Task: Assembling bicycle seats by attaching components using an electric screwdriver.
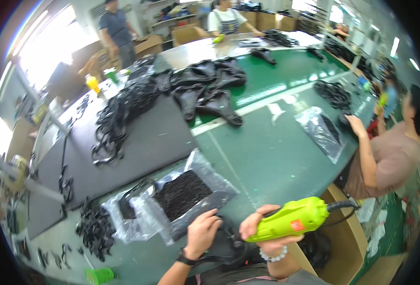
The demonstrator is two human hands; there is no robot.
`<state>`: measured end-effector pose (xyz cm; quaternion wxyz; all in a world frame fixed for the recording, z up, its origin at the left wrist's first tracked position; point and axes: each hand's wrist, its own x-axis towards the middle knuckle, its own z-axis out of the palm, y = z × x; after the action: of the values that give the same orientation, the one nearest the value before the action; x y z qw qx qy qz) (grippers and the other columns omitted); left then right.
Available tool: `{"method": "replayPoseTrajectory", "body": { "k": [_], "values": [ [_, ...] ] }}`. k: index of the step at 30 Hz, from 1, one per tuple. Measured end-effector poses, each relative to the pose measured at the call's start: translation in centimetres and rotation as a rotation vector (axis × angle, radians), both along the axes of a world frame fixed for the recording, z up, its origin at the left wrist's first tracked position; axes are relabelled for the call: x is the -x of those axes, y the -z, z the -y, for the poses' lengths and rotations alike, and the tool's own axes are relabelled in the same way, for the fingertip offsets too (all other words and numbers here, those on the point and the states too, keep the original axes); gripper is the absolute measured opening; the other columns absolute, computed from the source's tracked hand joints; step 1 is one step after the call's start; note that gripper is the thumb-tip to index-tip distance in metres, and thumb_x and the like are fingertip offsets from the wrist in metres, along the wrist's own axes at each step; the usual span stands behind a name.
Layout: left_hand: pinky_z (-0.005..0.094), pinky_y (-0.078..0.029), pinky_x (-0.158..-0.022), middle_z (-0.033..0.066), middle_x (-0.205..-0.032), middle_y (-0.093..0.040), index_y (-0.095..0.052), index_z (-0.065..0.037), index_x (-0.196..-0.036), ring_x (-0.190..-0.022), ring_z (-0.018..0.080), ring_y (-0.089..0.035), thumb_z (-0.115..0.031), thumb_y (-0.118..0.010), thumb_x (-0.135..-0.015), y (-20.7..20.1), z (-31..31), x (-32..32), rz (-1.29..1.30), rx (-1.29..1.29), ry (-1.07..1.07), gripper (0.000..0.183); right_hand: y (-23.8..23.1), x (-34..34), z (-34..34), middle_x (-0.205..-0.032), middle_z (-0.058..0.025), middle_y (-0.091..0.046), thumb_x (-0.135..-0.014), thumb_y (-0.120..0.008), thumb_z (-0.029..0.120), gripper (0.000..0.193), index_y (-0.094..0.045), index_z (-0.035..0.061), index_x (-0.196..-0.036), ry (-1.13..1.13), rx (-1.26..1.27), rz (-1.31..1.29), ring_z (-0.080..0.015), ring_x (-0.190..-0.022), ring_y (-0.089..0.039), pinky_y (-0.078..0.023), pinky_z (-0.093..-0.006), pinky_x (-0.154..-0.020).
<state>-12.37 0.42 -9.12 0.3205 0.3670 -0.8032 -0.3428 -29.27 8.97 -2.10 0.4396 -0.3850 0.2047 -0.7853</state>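
My right hand [262, 232] is wrapped around a lime-green corded power tool [293, 217], held level above the table's near edge. Its front end points left toward a black curved part [231, 247] below my hands; the tip is hard to see. My left hand [203, 233] is closed beside that part, fingers curled together, and what they pinch is hidden. Just beyond it lies an open clear plastic bag [222, 190] filled with small black pieces [184, 194]. A second clear bag [129, 209] with black pieces touches it on the left.
Black saddle-shaped parts [214, 104] and tangled black strips [124, 109] lie across the far table and a dark board [153, 137]. A green cup [99, 275] is at lower left. An open cardboard box [350, 232] stands at right, near a seated co-worker [385, 156].
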Motion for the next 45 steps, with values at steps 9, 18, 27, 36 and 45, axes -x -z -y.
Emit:
{"method": "replayPoseTrajectory", "body": {
  "k": [9,18,27,36,45],
  "values": [
    [0.0362,-0.054,-0.084,0.0130,-0.105,-0.069,-0.069,-0.001,-0.092,-0.095,0.0289,-0.067,-0.011,-0.066,-0.085,0.5,-0.1,-0.4,-0.002,0.089,-0.031,0.013,-0.5,-0.1,1.2,-0.067,-0.0088,-0.056,-0.066,-0.031,0.096,0.107,-0.047,0.0072,-0.125,0.114,-0.078,-0.011,-0.0229,-0.050,-0.054,-0.048,-0.0363,-0.051],
    [0.0376,-0.053,-0.082,0.0105,-0.096,-0.072,-0.071,-0.002,-0.092,-0.090,0.0278,-0.068,-0.012,-0.066,-0.086,-3.6,8.3,-4.1,0.064,0.336,-0.382,0.012,0.2,0.8,0.6,-0.074,-0.0145,-0.058,-0.061,-0.037,0.097,0.112,-0.047,0.0087,-0.129,0.012,-0.034,0.077,-0.0292,-0.060,-0.057,-0.048,-0.0428,-0.059],
    [0.0438,-0.045,-0.095,0.0196,-0.118,-0.061,-0.055,0.000,-0.125,-0.112,0.0367,-0.056,-0.025,-0.064,-0.089,-5.6,0.0,-2.3,0.285,0.071,-0.017,0.044,-1.6,1.1,-0.1,-0.075,-0.0150,-0.060,-0.064,-0.041,0.094,0.112,-0.045,0.0030,-0.129,0.066,-0.173,-0.049,-0.0264,-0.062,-0.058,-0.049,-0.0405,-0.063],
    [0.0420,-0.052,-0.073,0.0191,-0.100,-0.067,-0.058,-0.002,-0.119,-0.086,0.0368,-0.065,-0.017,-0.065,-0.088,0.4,-0.7,-0.1,0.156,0.076,-0.091,0.035,-1.1,2.5,2.3,-0.073,-0.0112,-0.058,-0.060,-0.039,0.097,0.112,-0.045,0.0065,-0.125,0.228,0.082,-0.022,-0.0238,-0.055,-0.056,-0.049,-0.0357,-0.052],
    [0.0396,-0.053,-0.074,0.0184,-0.098,-0.068,-0.061,-0.001,-0.109,-0.086,0.0353,-0.066,-0.012,-0.067,-0.086,1.7,-1.3,-0.2,0.082,-0.024,-0.202,0.025,2.1,0.5,4.0,-0.076,-0.0114,-0.060,-0.056,-0.050,0.095,0.110,-0.050,0.0032,-0.118,0.207,0.006,-0.029,-0.0240,-0.059,-0.058,-0.050,-0.0363,-0.055]
  ]
}}
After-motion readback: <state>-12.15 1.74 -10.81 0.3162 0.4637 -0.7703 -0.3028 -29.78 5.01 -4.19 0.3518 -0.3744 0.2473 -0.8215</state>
